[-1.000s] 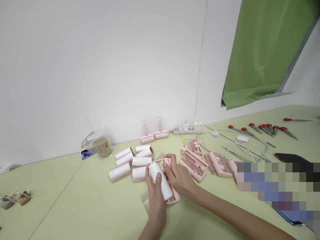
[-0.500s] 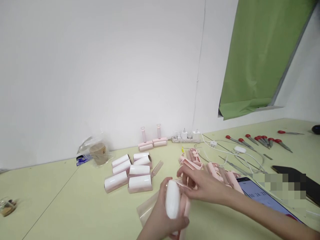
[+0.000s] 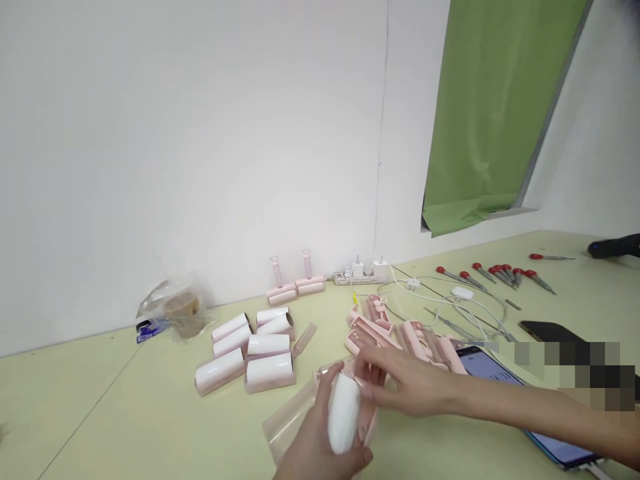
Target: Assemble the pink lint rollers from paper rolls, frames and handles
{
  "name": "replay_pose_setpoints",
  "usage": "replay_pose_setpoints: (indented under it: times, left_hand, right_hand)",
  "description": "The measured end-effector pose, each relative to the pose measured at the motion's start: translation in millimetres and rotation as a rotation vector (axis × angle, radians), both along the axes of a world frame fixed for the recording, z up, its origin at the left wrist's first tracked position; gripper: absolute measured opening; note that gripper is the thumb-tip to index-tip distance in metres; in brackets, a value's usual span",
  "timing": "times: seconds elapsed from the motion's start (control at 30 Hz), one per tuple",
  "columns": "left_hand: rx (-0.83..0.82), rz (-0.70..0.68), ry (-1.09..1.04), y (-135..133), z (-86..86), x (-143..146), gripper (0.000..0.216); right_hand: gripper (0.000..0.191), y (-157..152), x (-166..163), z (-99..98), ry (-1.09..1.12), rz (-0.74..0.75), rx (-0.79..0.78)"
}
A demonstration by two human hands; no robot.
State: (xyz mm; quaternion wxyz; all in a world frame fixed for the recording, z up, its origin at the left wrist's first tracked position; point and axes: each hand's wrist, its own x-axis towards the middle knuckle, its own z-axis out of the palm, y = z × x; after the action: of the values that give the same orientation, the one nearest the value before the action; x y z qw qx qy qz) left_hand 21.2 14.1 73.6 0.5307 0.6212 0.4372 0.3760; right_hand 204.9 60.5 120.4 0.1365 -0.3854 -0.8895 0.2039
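My left hand [image 3: 320, 447] is wrapped round a white lint roll [image 3: 344, 412] that sits in a pink plastic holder [image 3: 371, 420], held near the bottom middle of the view. My right hand [image 3: 400, 381] reaches in from the right and pinches the top end of the pink holder with thumb and fingers. A clear plastic bag [image 3: 293, 421] lies under and left of my left hand. Several more white rolls [image 3: 247, 350] lie grouped on the table behind.
A heap of pink holder parts [image 3: 395, 330] lies right of centre. Two assembled pink rollers [image 3: 295, 288] stand by the wall next to a power strip [image 3: 360, 275]. Red-handled tools [image 3: 493, 273], white cables, phones [image 3: 505, 393] and a bagged paper cup [image 3: 180, 313] lie on the pale green table [image 3: 125, 413].
Both hands lifted the roll and holder off the table and turned it end-on toward me. The view has swung right and slightly up.
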Motion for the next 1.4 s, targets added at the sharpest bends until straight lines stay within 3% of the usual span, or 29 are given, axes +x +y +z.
replay_pose_setpoints:
  times: [0.13,0.47,0.67,0.8,1.07,1.17,1.27,1.33,1.4]
  left_hand:
    - [-0.047,0.138,-0.067,4.9,-13.4,6.8,0.084]
    - [-0.051,0.095,-0.085,1.7,-16.1,7.1,0.095]
    - [-0.022,0.209,-0.209,1.7,-15.1,9.8,0.087]
    - [-0.076,0.223,-0.259,-0.6,-12.9,11.8,0.085]
    - [-0.057,0.205,-0.257,0.8,-14.8,11.1,0.075]
    - [-0.069,0.136,-0.113,-0.3,-9.6,7.9,0.076]
    - [-0.051,0.039,0.052,-4.3,-0.6,5.7,0.073]
    - [-0.026,-0.002,0.088,-7.3,4.3,3.6,0.071]
    - [-0.046,0.054,0.000,-9.6,8.3,-0.1,0.072]
  right_hand:
    - [0.037,12.4,-2.3,-7.8,0.318,-0.096,-0.220]
    - [0.033,29.1,-23.5,-25.6,0.568,-0.085,-0.488]
    - [0.033,18.5,-16.6,-13.0,0.443,0.023,-0.298]
    - [0.045,13.5,-8.1,-8.2,0.323,0.022,-0.274]
    - [0.041,5.4,2.1,-0.7,0.128,0.065,-0.126]
    - [0.025,1.3,3.5,6.7,-0.058,0.043,0.030]
    - [0.011,-0.8,2.7,10.2,-0.199,0.146,0.178]
    - [0.010,-2.3,1.3,11.1,-0.235,0.233,0.186]
    - [0.005,-4.6,0.1,12.0,-0.265,0.268,0.155]
